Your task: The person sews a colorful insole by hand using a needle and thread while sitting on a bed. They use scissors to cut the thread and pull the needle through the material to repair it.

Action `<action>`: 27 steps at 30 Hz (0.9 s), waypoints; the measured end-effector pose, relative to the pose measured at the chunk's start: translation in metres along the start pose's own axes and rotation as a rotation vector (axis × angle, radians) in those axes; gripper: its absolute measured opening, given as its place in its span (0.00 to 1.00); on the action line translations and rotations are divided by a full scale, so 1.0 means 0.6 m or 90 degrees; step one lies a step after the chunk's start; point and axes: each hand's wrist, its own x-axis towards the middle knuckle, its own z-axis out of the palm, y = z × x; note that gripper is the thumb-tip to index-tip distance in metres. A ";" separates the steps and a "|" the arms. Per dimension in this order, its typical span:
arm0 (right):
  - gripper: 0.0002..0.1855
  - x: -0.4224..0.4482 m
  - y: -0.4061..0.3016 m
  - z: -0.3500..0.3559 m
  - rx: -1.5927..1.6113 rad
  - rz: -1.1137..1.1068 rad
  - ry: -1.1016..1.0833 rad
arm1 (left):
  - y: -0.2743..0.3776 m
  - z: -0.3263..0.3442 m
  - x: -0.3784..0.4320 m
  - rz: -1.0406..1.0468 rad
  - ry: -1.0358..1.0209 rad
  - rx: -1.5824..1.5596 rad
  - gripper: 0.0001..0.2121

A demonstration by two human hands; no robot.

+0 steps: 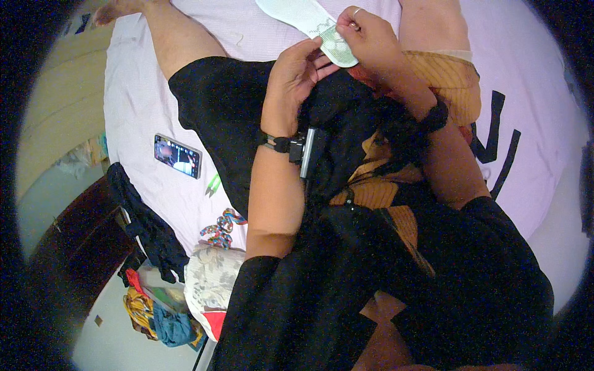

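Note:
A pale shoe insole (301, 16) with a printed or stitched green pattern on its narrower end lies slanted between my two hands, above my lap. My left hand (297, 65) holds its left edge, the thumb on the upper face and the other fingers spread below. From the right, my right hand (371, 37) closes on the patterned end with curled fingers. A ring sits on one of those fingers. Whether a needle or thread is also pinched there is too small to tell.
Left of my lap, a lit smartphone (177, 156) and green-handled thread snips (212, 185) lie on the pink bedsheet (134, 92). Nearer me are a multicoloured braided cord (220, 229) and a floral pillow (213, 271). Black strips (495, 125) lie at right; dark cloth (148, 222) hangs over the bed edge.

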 end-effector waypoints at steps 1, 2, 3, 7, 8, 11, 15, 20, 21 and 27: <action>0.05 0.001 0.003 -0.006 -0.010 0.039 -0.019 | -0.002 0.002 0.002 0.035 0.029 0.015 0.11; 0.04 0.003 0.003 -0.011 -0.020 0.077 -0.037 | -0.006 0.005 0.003 0.070 0.058 0.030 0.10; 0.05 0.004 -0.002 -0.019 -0.005 0.099 -0.027 | -0.008 0.012 0.006 0.104 0.084 0.045 0.09; 0.06 0.000 -0.033 -0.030 0.037 0.076 -0.004 | 0.010 0.021 -0.016 0.275 0.050 0.034 0.06; 0.06 -0.001 -0.036 -0.033 0.038 0.046 0.004 | 0.013 0.026 -0.021 0.277 0.090 0.010 0.05; 0.08 -0.002 -0.077 -0.044 0.030 0.130 -0.041 | 0.018 0.032 -0.032 0.345 0.088 0.041 0.07; 0.08 -0.006 -0.095 -0.051 0.048 0.075 -0.033 | 0.023 0.040 -0.039 0.371 0.078 0.026 0.09; 0.06 -0.012 -0.073 -0.035 -0.028 -0.066 0.061 | 0.031 0.052 -0.047 0.373 0.074 0.010 0.10; 0.06 -0.013 -0.078 -0.035 -0.043 -0.064 0.046 | 0.032 0.049 -0.049 0.368 0.064 0.027 0.10; 0.06 -0.020 -0.099 -0.034 -0.042 -0.095 0.042 | 0.039 0.037 -0.057 0.345 0.038 0.016 0.10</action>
